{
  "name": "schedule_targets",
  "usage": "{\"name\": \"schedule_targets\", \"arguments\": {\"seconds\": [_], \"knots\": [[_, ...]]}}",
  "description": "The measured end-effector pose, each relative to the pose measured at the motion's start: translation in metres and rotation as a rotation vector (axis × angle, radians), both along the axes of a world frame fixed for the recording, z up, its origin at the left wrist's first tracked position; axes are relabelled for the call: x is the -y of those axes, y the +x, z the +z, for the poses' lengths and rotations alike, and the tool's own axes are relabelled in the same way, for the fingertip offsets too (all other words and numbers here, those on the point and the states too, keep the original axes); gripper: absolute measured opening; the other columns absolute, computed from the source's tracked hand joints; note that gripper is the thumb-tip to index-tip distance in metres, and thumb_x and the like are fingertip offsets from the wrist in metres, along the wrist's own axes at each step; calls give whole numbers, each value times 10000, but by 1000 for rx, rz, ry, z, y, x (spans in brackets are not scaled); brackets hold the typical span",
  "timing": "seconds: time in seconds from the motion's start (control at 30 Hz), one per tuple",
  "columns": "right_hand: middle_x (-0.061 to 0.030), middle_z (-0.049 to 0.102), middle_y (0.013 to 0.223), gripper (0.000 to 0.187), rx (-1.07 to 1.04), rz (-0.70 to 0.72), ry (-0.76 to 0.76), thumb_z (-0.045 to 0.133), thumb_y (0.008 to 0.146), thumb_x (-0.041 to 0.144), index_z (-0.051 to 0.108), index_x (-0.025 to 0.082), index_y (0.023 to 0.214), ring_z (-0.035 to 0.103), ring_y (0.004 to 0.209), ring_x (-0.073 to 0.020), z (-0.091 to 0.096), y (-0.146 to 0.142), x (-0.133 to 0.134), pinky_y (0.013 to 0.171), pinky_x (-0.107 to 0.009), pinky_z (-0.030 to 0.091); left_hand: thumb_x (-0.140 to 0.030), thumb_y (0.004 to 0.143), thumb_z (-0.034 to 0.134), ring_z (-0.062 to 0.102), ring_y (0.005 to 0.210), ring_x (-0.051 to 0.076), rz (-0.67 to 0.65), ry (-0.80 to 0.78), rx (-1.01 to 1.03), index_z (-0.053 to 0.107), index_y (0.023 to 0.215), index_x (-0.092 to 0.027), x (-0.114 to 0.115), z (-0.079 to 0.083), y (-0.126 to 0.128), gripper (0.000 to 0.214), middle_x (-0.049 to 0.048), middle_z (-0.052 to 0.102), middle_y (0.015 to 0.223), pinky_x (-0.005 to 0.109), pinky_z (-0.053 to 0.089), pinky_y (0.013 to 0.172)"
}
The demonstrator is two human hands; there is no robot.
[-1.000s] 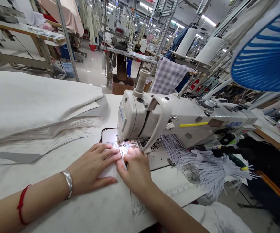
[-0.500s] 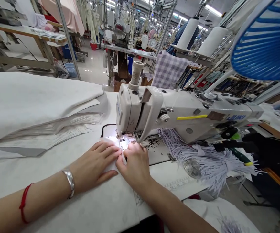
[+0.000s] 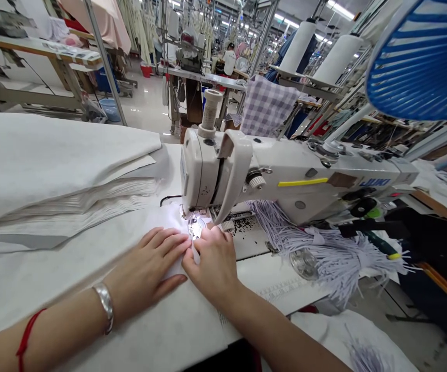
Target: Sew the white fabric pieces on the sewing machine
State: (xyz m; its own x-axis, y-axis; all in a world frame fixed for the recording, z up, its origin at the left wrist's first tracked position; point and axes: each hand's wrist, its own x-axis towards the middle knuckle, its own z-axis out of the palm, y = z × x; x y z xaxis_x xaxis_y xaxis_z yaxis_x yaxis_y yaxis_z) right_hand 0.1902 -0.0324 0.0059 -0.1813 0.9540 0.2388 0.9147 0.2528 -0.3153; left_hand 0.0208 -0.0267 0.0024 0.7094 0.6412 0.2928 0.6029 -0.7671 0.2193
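White fabric (image 3: 174, 219) lies under the needle area of a white sewing machine (image 3: 223, 170), lit by its small lamp. My left hand (image 3: 152, 266) rests flat on the fabric, fingers stretched toward the presser foot (image 3: 187, 213). Close beside it, my right hand (image 3: 213, 263) has its thumb and fingers pinched on the fabric's edge, just in front of the needle plate (image 3: 197, 227). The fingertips of both hands nearly meet. Part of the fabric under the hands is hidden.
A stack of white cloth pieces (image 3: 64, 170) lies at the left. Bundled pale lavender strips (image 3: 332, 258) lie under the machine arm at the right, near a round metal dish (image 3: 304, 263). Thread cones (image 3: 299, 46) and a blue shade (image 3: 420, 62) stand above. More white cloth (image 3: 347, 341) hangs lower right.
More of the white fabric shows left of the needle area, beyond my left fingers. Both hands keep nearly the same place at the machine. The whole view has shifted slightly.
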Motion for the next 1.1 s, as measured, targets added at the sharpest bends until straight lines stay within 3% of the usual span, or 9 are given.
{"name": "schedule_targets", "arguments": {"seconds": [0.17,0.3,0.43,0.63,0.83,1.03,1.1], "knots": [[-22,553,681,216,6,9,-24,497,769,216,560,199,562,476,758,-183,2,1,1,759,-346,332,-362,897,505,458,1171,268,100,-46,43,460,1294,-188,15,-4,3,435,89,542,1283,437,379,1002],[-20,555,681,207,-1,20,-18,493,769,220,570,203,578,473,760,-184,1,2,2,770,-350,333,-464,863,544,437,1202,287,29,-72,-4,456,1309,-199,6,2,-1,526,86,528,1317,483,329,1042],[-17,558,682,204,-6,23,-15,494,771,214,572,199,583,471,771,-181,1,3,3,787,-347,327,-494,855,565,440,1219,287,-50,-38,-25,469,1311,-178,-2,2,-4,562,92,540,1314,458,351,1048],[-13,544,664,248,8,29,-3,500,775,233,535,193,533,452,753,-170,-2,3,4,761,-338,308,-290,968,380,459,1254,250,59,138,-69,409,1363,-115,22,-11,0,433,125,536,1348,414,379,1031],[-14,540,656,255,21,37,-9,492,792,228,550,195,546,440,741,-168,-3,4,4,738,-329,288,-578,891,446,343,1349,279,81,65,-138,288,1450,-185,22,-8,-5,700,87,414,1466,479,208,1111],[-10,539,662,232,22,29,-13,494,784,226,549,193,561,454,767,-171,-1,3,6,735,-326,289,-640,856,457,367,1336,291,-4,81,-172,390,1406,-181,6,-2,-10,720,92,441,1447,447,270,1102],[-10,537,659,234,26,35,-13,494,782,227,543,191,556,458,777,-172,-1,2,8,736,-325,289,-546,916,420,430,1292,283,-39,162,-179,474,1343,-131,10,-4,-9,597,117,515,1380,409,324,1073]]}}
